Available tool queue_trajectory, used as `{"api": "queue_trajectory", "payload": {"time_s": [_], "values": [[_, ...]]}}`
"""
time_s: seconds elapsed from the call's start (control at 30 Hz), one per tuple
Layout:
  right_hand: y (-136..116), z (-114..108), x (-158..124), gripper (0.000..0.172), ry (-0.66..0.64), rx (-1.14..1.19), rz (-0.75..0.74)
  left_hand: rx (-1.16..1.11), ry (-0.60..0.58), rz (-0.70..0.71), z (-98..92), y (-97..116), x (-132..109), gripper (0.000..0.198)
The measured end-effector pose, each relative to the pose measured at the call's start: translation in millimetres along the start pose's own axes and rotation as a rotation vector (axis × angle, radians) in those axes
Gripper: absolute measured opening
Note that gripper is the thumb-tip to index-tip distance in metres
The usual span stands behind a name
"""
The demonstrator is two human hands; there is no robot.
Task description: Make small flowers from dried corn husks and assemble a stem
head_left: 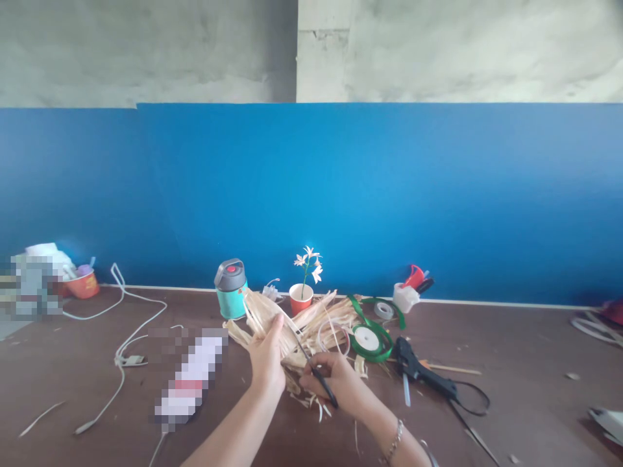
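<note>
My left hand [268, 360] is closed on a broad, pale dried corn husk [265, 311], its thumb lying along the front. Black-handled scissors [323, 386] are in my right hand [335, 379], with the thin blades pointing up and left at the husk's right edge. Whether the blades are apart cannot be made out. More dried husks [335, 318] lie in a loose pile behind both hands. Small pale scraps [318, 407] are scattered on the table just below them.
Behind the pile stand a red paper cup [300, 306] with a white flower stem [305, 272] and a teal flask [232, 299]. Green ribbon [372, 344], a black glue gun [423, 371] and a white pen cup [405, 298] are right. A power strip [192, 383] and white cables [121, 347] lie left.
</note>
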State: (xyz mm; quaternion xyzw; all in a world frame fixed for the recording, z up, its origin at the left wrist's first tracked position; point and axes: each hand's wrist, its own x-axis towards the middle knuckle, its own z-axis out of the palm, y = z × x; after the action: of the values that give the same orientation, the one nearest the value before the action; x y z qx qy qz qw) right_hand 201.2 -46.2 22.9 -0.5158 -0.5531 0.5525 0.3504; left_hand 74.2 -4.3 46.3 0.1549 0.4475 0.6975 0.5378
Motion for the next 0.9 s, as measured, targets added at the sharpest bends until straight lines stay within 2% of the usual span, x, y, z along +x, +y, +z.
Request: {"api": "queue_trajectory", "payload": {"time_s": [0.33,0.6,0.9], "values": [[8,7,3,0.029,0.014,0.021,-0.017,-0.021,0.031,-0.026,-0.5,-6,-2,0.029],[1,16,-1,0.032,0.052,0.074,-0.009,-0.012,0.020,-0.018,-4.6,-13,0,0.031],[-7,17,-3,0.035,0.057,0.122,0.017,0.038,0.029,-0.051,-4.8,-16,-3,0.035]]}}
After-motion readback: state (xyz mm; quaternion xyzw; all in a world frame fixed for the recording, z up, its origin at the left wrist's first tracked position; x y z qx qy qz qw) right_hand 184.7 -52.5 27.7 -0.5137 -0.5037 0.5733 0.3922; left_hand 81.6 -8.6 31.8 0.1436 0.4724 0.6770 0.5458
